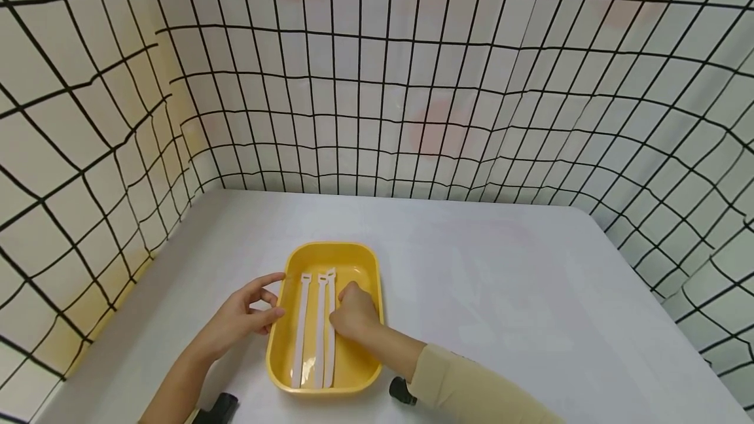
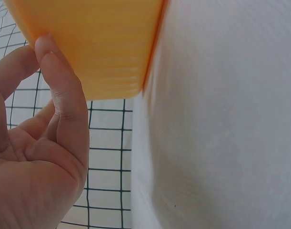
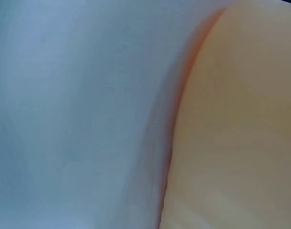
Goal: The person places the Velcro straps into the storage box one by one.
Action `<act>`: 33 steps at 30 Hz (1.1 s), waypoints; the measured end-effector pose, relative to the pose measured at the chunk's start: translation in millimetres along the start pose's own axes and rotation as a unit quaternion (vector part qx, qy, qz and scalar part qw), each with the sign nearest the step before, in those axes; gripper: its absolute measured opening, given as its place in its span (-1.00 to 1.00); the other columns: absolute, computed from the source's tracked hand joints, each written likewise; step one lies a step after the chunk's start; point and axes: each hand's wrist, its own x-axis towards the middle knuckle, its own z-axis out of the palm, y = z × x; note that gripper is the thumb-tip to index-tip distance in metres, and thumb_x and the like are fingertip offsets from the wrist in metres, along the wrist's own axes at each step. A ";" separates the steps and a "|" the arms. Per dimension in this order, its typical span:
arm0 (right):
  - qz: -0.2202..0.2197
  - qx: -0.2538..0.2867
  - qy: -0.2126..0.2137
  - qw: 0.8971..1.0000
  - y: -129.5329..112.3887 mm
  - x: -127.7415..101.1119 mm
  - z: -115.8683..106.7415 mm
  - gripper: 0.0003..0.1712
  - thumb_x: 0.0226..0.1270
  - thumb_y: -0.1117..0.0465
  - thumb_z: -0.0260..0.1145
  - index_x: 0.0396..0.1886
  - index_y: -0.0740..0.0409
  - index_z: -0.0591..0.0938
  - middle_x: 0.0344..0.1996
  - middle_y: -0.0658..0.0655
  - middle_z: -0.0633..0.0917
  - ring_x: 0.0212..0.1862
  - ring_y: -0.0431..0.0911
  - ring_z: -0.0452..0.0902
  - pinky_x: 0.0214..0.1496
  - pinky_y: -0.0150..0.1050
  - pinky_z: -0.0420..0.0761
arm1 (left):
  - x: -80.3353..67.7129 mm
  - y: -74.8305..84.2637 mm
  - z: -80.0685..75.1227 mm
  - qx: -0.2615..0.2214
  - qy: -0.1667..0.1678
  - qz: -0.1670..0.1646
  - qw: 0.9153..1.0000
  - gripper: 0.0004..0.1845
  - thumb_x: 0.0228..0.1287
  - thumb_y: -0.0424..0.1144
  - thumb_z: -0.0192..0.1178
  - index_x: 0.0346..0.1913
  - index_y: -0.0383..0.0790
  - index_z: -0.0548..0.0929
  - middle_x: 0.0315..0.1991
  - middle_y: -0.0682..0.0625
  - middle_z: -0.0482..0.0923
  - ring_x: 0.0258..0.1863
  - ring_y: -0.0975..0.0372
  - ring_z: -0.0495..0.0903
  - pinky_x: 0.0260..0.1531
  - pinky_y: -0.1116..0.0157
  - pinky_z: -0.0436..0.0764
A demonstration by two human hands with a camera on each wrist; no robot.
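A yellow tray point(image 1: 368, 371) lies on the white table. Three white straps with slotted heads, like cable ties, run lengthwise in it: a left strap point(image 1: 302, 332), a middle strap point(image 1: 321, 332) and a right strap point(image 1: 330, 352). My left hand point(image 1: 238, 316) touches the tray's left rim with thumb and index finger spread apart; up close in the left wrist view, fingertips rest against the yellow wall point(image 2: 107, 52). Inside the tray my right hand point(image 1: 356, 313) reaches down, fingers curled, at the right strap's edge. Its fingertips are hidden, so I cannot tell whether it pinches that strap.
Black grid netting point(image 1: 383, 84) stands around the table's back and sides. White table surface point(image 1: 518, 293) extends right of the tray. Black wrist devices point(image 1: 402, 391) sit by both forearms. In the right wrist view only the tray's outer wall point(image 3: 240, 124) and the table show.
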 end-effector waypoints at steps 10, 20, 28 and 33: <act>0.016 -0.002 -0.009 1.000 -0.9 0.7 -0.4 -0.71 -0.10 0.53 0.23 -0.50 0.17 0.33 -0.60 0.04 0.33 -0.55 -0.10 0.21 -0.56 -0.31 0.26 | 0.2 -1.4 1.3 -0.007 0.001 0.004 1.000 -0.31 0.28 -0.33 0.29 0.42 -0.31 0.25 -0.22 -0.20 0.42 -0.49 0.13 0.57 -0.39 0.25 0.67; 0.011 0.053 -0.015 0.998 -0.1 -1.9 -4.4 -0.69 0.07 0.39 0.35 -0.19 0.28 0.46 -0.55 0.09 0.46 -0.51 -0.08 0.36 -0.45 -0.26 0.44 | -0.3 0.7 2.9 -0.005 -0.007 0.007 1.000 -0.30 0.29 -0.33 0.28 0.42 -0.35 0.24 -0.22 -0.19 0.43 -0.49 0.16 0.56 -0.39 0.27 0.66; -0.037 0.249 -0.021 0.967 -1.2 2.6 -7.8 -0.72 0.17 0.43 0.29 -0.11 0.39 0.51 -0.46 0.09 0.53 -0.50 -0.11 0.61 -0.42 -0.30 0.62 | -0.5 -0.5 1.2 -0.009 -0.014 0.013 1.000 -0.31 0.30 -0.34 0.27 0.42 -0.34 0.23 -0.22 -0.20 0.42 -0.49 0.16 0.56 -0.39 0.26 0.65; -0.051 0.370 -0.029 0.927 -4.9 3.8 -15.6 -0.71 0.23 0.41 0.28 -0.06 0.44 0.51 -0.45 0.09 0.58 -0.48 -0.14 0.61 -0.32 -0.26 0.67 | -1.4 0.0 -1.0 -0.005 -0.015 0.012 1.000 -0.31 0.30 -0.32 0.27 0.43 -0.34 0.22 -0.22 -0.20 0.43 -0.49 0.15 0.57 -0.39 0.26 0.66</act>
